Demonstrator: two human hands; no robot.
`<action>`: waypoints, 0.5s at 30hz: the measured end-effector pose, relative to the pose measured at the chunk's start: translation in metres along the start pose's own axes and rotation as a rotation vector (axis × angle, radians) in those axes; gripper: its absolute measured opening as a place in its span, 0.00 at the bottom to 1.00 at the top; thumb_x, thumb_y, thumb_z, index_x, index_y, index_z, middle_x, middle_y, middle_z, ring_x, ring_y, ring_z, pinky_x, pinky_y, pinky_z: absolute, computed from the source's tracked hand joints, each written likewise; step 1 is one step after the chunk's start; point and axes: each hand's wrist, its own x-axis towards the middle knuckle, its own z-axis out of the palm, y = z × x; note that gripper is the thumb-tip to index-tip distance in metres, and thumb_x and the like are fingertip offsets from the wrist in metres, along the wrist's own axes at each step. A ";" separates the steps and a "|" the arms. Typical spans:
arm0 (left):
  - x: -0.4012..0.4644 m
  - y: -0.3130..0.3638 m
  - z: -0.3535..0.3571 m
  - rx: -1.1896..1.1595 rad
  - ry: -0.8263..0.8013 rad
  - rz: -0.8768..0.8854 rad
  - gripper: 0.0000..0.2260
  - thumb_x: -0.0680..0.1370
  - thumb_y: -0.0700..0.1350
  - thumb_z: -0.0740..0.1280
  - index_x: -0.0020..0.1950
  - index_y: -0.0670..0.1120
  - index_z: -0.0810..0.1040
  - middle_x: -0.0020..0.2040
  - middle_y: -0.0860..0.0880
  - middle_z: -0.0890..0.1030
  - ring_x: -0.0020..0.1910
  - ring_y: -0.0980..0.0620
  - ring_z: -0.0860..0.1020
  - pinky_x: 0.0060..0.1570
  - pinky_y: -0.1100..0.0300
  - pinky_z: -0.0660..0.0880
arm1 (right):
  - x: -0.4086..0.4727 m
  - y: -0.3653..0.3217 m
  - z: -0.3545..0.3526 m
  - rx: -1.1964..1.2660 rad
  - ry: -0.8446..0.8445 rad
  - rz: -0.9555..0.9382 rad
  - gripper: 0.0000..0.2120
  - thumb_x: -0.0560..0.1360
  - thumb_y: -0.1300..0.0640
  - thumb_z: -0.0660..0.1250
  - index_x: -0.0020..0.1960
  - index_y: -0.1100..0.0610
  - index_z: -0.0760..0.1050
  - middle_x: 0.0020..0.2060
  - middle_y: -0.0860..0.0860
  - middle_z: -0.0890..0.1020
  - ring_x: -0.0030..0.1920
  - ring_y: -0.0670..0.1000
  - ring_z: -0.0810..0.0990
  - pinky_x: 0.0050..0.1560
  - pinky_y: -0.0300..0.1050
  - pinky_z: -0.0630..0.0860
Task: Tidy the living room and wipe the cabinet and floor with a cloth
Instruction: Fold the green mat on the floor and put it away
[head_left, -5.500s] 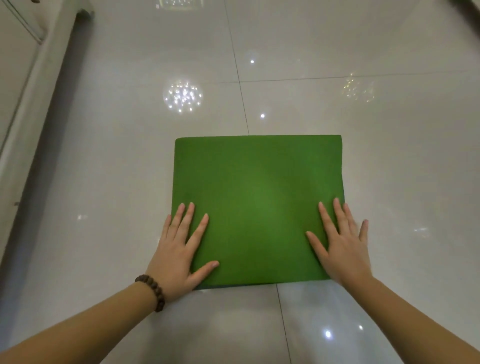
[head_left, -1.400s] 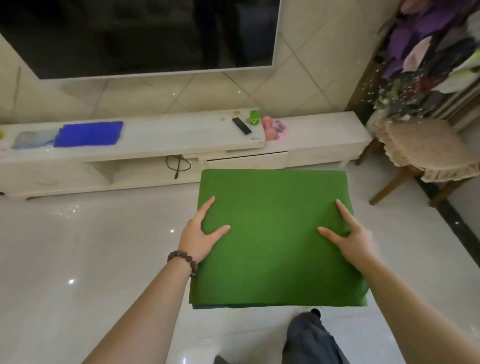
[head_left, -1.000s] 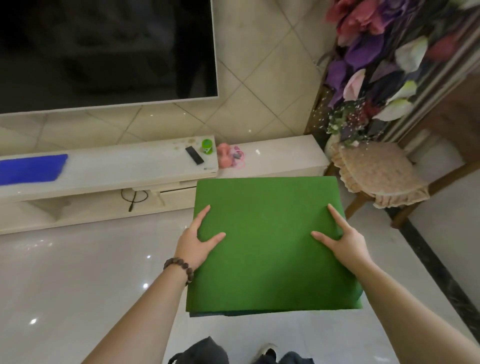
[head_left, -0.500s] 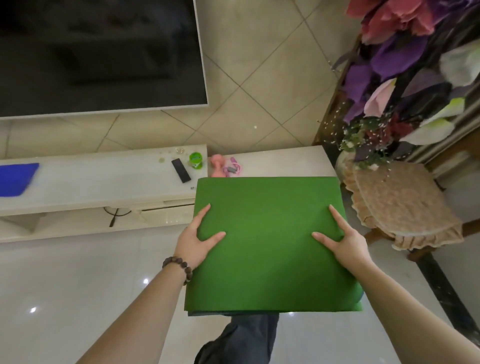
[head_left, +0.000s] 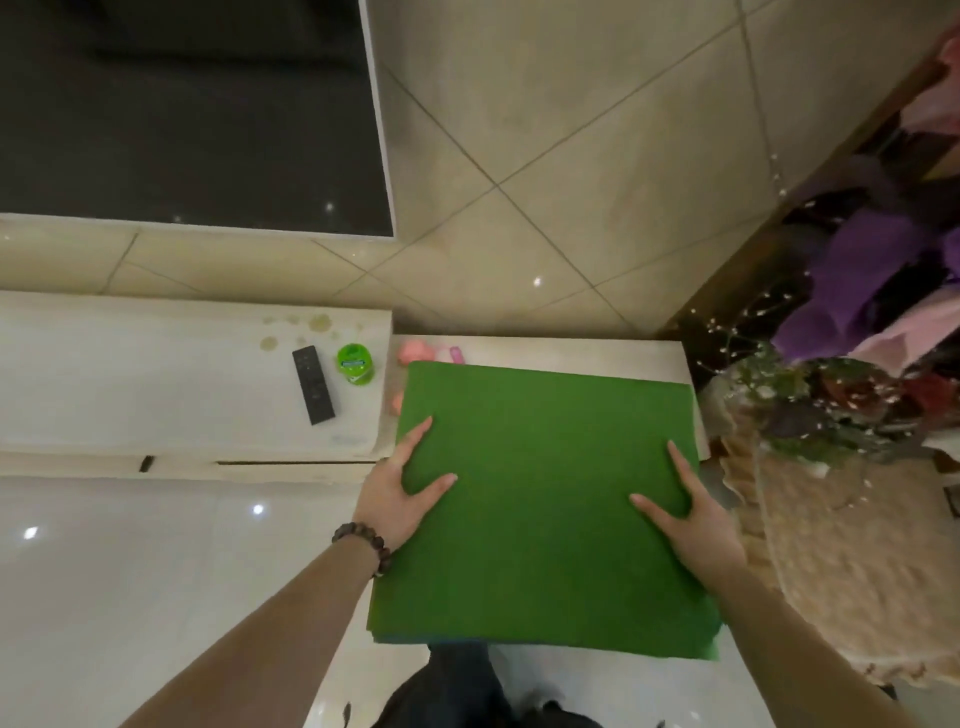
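- Your left hand (head_left: 397, 499) and right hand (head_left: 698, 525) grip the folded green cloth (head_left: 540, 499) by its sides.
- Remote control (head_left: 312, 384) and green jar (head_left: 355, 364) sit near the cabinet (head_left: 156, 374) top's right edge.

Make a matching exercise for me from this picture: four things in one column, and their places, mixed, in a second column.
Things:
1. green mat
2. remote control
3. green jar
4. bead bracelet

Places:
A. on the left wrist
B. lying flat on the cabinet, left of the green jar
C. held at its sides by the left hand and right hand
D. standing on the cabinet near its right edge

Pairs: 1-C, 2-B, 3-D, 4-A
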 end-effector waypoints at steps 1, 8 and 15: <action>0.018 -0.004 0.009 0.004 -0.005 -0.008 0.33 0.72 0.51 0.74 0.72 0.67 0.61 0.61 0.58 0.74 0.57 0.56 0.77 0.61 0.55 0.75 | 0.019 0.003 0.002 0.006 -0.005 0.009 0.41 0.71 0.42 0.70 0.74 0.33 0.49 0.69 0.52 0.72 0.59 0.56 0.77 0.58 0.48 0.75; 0.151 -0.060 0.091 0.049 0.000 -0.057 0.33 0.71 0.59 0.71 0.67 0.78 0.56 0.60 0.49 0.76 0.55 0.53 0.78 0.61 0.51 0.75 | 0.172 0.057 0.037 0.040 -0.033 0.085 0.41 0.70 0.44 0.71 0.73 0.32 0.49 0.71 0.53 0.69 0.61 0.57 0.76 0.57 0.51 0.75; 0.276 -0.115 0.161 0.112 0.044 -0.053 0.34 0.73 0.56 0.72 0.73 0.69 0.57 0.66 0.47 0.75 0.61 0.50 0.76 0.65 0.55 0.71 | 0.322 0.106 0.079 -0.022 0.021 0.008 0.41 0.71 0.48 0.72 0.76 0.40 0.52 0.70 0.55 0.70 0.65 0.59 0.72 0.65 0.50 0.69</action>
